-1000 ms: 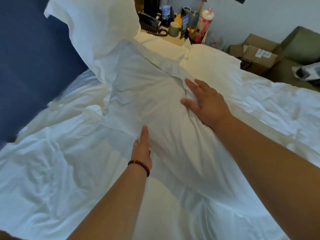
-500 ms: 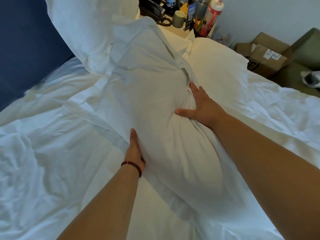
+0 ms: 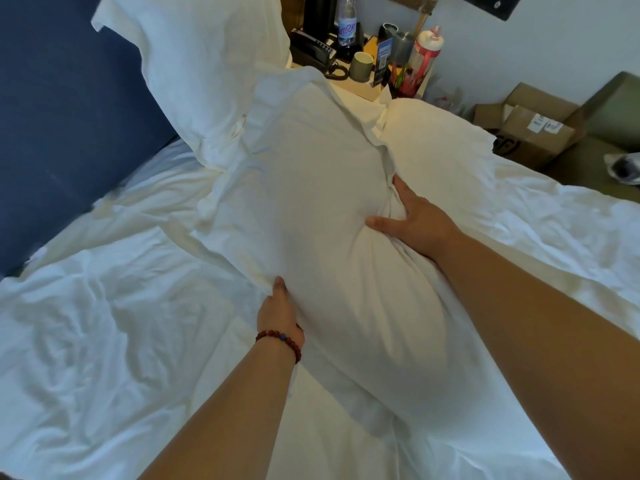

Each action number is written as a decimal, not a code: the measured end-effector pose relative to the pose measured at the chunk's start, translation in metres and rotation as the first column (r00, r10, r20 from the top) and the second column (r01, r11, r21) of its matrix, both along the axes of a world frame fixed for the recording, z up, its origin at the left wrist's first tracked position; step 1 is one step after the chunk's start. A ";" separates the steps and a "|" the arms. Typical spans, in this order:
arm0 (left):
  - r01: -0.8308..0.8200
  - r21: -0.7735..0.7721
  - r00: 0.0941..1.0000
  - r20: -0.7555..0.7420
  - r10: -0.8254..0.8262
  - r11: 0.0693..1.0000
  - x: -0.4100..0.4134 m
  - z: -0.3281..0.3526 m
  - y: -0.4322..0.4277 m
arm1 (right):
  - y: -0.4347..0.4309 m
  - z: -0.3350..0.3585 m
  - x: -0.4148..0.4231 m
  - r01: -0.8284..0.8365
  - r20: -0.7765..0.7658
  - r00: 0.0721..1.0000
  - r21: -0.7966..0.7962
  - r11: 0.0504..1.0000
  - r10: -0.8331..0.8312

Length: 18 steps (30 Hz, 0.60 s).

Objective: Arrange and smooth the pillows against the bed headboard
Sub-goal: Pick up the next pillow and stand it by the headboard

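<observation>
I hold a large white pillow (image 3: 311, 209) raised off the bed and tilted, its far end near the nightstand. My left hand (image 3: 278, 315) grips its left lower edge, thumb on top and fingers hidden beneath. On the right side my right hand (image 3: 417, 220) grips the pillow, thumb spread across the front and fingers sunk into a fold. A second white pillow (image 3: 197, 71) leans upright against the blue headboard (image 3: 52, 116) at the upper left. A third pillow (image 3: 436, 133) lies flat to the right.
Rumpled white sheets (image 3: 104, 323) cover the bed. At the top, a nightstand (image 3: 360, 90) carries a phone, a water bottle (image 3: 347, 26), a mug (image 3: 362, 65) and a red-capped bottle (image 3: 424, 60). Cardboard boxes (image 3: 533, 133) and a green chair (image 3: 616, 109) stand at the far right.
The pillow lay flat under my hands a second ago; now it is lifted and bunched. Both hands moved from resting on top to gripping its sides.
</observation>
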<state>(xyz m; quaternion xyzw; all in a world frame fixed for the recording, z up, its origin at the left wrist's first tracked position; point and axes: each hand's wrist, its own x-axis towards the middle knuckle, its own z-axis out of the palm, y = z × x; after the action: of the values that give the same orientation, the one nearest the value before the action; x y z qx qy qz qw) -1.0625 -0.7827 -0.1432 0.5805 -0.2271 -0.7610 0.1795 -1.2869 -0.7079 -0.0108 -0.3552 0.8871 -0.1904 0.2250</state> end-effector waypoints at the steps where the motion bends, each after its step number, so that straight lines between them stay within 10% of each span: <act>1: -0.002 -0.030 0.999 0.032 0.003 1.000 0.004 0.003 0.003 | 0.002 0.005 -0.002 0.024 0.033 0.999 -0.012 1.000 -0.023; 8: 0.044 -0.244 0.997 0.072 -0.027 0.969 0.035 0.059 0.023 | 0.021 0.031 0.008 0.126 0.312 0.945 -0.058 0.990 -0.102; 18: -0.077 0.078 0.989 -0.119 0.086 0.994 0.037 0.026 0.023 | -0.004 -0.017 0.044 0.020 0.261 0.965 0.045 0.999 -0.031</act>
<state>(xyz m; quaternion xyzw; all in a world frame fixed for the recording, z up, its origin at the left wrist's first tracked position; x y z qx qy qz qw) -1.0256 -0.7594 -0.1173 0.5479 -0.1639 -0.7949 0.2027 -1.2432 -0.7123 -0.0277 -0.3105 0.8580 -0.2199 0.3451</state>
